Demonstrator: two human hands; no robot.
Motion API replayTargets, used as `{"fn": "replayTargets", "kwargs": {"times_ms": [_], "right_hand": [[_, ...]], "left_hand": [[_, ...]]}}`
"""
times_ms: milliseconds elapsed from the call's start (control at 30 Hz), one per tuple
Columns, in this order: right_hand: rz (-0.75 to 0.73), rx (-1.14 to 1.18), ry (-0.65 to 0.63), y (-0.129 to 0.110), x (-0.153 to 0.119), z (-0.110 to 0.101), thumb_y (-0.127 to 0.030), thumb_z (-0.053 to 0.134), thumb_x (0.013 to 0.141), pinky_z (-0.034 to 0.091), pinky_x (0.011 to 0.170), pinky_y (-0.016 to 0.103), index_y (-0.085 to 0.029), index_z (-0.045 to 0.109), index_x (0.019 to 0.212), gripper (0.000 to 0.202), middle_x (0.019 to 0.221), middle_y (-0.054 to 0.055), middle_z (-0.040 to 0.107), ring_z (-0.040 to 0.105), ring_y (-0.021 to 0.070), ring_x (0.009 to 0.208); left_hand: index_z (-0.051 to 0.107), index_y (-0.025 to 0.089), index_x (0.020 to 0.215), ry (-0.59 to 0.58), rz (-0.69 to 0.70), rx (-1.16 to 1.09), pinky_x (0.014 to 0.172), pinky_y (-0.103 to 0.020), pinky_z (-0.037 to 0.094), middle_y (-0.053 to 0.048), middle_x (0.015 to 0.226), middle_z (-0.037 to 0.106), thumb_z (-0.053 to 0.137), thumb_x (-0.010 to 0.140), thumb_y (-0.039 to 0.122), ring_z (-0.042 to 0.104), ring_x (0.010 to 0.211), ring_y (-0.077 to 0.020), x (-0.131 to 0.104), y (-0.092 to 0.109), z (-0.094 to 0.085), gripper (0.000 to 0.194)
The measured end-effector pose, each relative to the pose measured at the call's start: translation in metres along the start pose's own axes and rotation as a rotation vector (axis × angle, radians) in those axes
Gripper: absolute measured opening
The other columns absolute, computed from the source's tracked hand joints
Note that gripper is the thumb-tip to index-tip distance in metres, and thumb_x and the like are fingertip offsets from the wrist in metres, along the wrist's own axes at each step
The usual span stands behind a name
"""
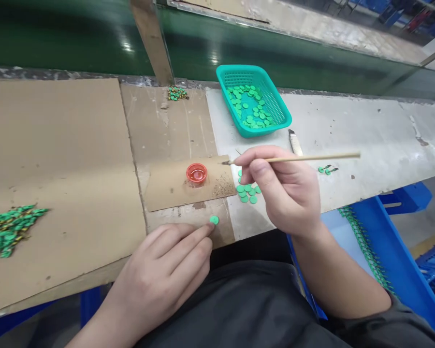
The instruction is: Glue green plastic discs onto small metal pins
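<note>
Between thumb and fingers of my right hand is a thin wooden stick with a dark tip, which points left over a cardboard piece. On that cardboard stands a small red cup with what looks like clear liquid inside. My left hand is low at the table's near edge, its fingers together and their tips against a small round green disc. The left thumb is hidden. Several loose green discs lie below and beside my right hand.
Behind stands a teal basket with several green discs. Green and yellow parts are heaped at the far left and in a small pile. A cutter and two stemmed green parts lie at right, above a blue bin.
</note>
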State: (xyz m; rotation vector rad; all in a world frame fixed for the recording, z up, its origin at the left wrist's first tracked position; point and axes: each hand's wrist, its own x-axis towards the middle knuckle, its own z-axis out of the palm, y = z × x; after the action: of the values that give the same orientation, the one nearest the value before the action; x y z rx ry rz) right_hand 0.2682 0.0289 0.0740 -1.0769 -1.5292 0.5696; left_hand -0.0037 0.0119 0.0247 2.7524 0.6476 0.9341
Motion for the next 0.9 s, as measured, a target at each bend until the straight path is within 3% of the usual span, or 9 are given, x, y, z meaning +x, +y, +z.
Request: {"fn": "replayTargets", "kwargs": {"times_ms": [167,367,467,900], "right_hand": [[-0.174,-0.096,0.016,0.013,0.029,0.029,-0.030,0.068,0.124,0.064,0.082,0.032,-0.024,0.079,0.107,0.021,0.104,0.000,0.084,0.075,0.0125,0.084],[-0.323,-0.253,-0.081,0.031,0.042,0.049,-0.033,0.071,0.125,0.057,0.075,0.029,-0.025,0.067,0.094,0.032,0.087,-0.004,0.072,0.067,0.0112,0.076],[-0.323,-0.305,-0.119,0.035,0.042,0.053,-0.033,0.070,0.125,0.057,0.076,0.031,-0.025,0.064,0.093,0.034,0.087,-0.004,0.070,0.065,0.0125,0.078],[-0.285,-0.364,-0.132,0.038,0.038,0.056,-0.037,0.070,0.125,0.058,0.078,0.033,-0.026,0.067,0.094,0.033,0.090,-0.003,0.073,0.066,0.0140,0.079]], "left_hand": [[0.076,0.014,0.115,0.036,-0.016,0.043,0.098,-0.043,0.059,-0.008,0.127,0.087,0.070,0.111,0.005,0.075,0.104,-0.0229,-0.002,0.003,0.005,0.012],[0.078,0.014,0.113,0.065,-0.014,0.110,0.101,-0.047,0.059,-0.010,0.132,0.087,0.072,0.111,0.007,0.075,0.108,-0.0251,-0.010,0.006,0.012,0.009],[0.078,0.014,0.114,0.074,-0.013,0.101,0.106,-0.047,0.060,-0.011,0.141,0.086,0.074,0.110,0.008,0.076,0.112,-0.0253,-0.016,0.005,0.013,0.009],[0.079,0.014,0.115,0.069,-0.022,0.075,0.106,-0.048,0.061,-0.012,0.139,0.086,0.078,0.108,0.007,0.077,0.114,-0.0264,-0.021,0.005,0.017,0.010]]}}
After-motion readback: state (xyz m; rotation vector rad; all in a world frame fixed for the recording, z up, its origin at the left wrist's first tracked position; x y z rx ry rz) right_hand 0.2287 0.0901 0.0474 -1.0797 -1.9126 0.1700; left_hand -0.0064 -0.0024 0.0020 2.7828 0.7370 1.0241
